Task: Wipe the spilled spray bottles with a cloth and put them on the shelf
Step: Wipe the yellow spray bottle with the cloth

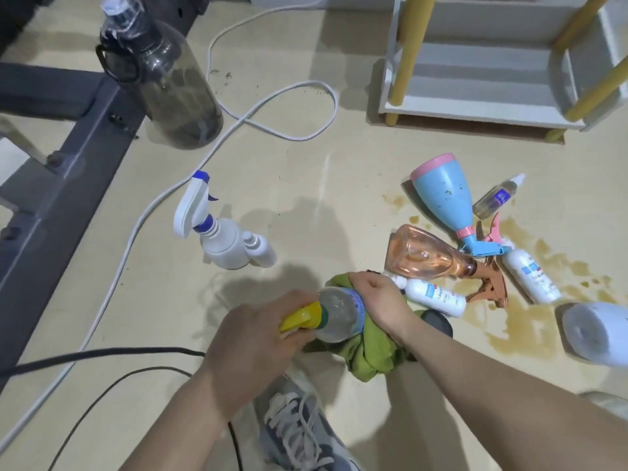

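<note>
Left hand (253, 338) is clamped on the yellow trigger head (300, 318) of a clear spray bottle (339, 316), held just above the floor. Right hand (375, 299) presses a green cloth (368, 351) around the bottle's far end; the base is hidden under cloth and palm, and the fingertips are out of sight. Right of the hands, a spilled pile lies in a brown puddle (520, 321): one amber bottle (428, 256), one blue-and-pink bottle (448, 195), two white labelled bottles (438, 295) (530, 275), one small clear bottle (498, 197). That's five lying down; the pink trigger (494, 232) under the blue one is mostly covered, owner unclear. A blurred white object (594, 331) sits cut off at the right edge, can't identify it. Left of the hands, two bottles stand upright and touching: one white with blue trigger (217, 232), one small white (260, 248). A large dark jug (166, 79) stands top left by a grey frame (51, 171). A white cable (238, 124) loops across the floor between jug and shelf; two black cables (102, 355) run lower left. The white shelf (482, 103) with yellow posts stands top right, partly cropped. A grey sneaker (299, 430) shows below the hands.
</note>
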